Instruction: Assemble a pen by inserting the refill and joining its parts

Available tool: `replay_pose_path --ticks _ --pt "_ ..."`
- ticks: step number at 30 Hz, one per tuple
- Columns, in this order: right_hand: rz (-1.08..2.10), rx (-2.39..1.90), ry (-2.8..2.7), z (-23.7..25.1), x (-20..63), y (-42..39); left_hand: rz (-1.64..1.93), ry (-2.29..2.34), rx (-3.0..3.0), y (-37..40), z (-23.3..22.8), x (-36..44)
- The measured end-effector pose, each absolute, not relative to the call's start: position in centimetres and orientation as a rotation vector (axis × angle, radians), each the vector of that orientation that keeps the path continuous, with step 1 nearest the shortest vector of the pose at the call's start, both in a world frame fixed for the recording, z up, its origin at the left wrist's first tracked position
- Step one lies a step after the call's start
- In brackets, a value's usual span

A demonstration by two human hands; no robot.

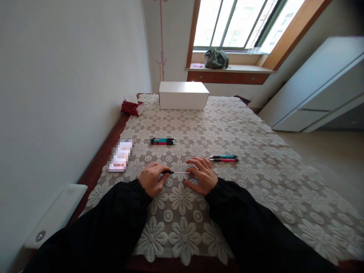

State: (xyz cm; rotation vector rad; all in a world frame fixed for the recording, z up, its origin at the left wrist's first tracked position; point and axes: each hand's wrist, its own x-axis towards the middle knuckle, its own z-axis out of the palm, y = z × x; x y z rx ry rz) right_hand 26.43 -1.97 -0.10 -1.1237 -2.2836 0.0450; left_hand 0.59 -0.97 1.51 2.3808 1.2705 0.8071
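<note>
Between both hands [178, 175], thin white pen refill [179, 172]; black tip

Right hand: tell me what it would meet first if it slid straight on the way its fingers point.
The right hand points left along the thin pen, so it would probably meet the left hand first.

Both forearms extended forward from bottom of frame, clad in black sleeves, converged toward centre; left hand [152, 179] held palm down, fingers curled, thumb and fingertips pinched together; right hand [202, 175] laid flat-arched, fingers bent, tips pointed toward left; hands set near each other, not touching; wrists kept low and level.
</note>
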Motion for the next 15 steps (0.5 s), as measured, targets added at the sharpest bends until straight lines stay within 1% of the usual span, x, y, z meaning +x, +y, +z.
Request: replay_pose_path --ticks 5,15 --pt "0.055 -1.102 -2.31 -1.01 26.4 -1.73 0.795 1.282 2.371 -0.99 1.56 0.57" --pt "0.005 -1.142 -2.136 -0.39 26.86 -1.62 0.777 1.323 2.374 -0.85 1.54 0.44"
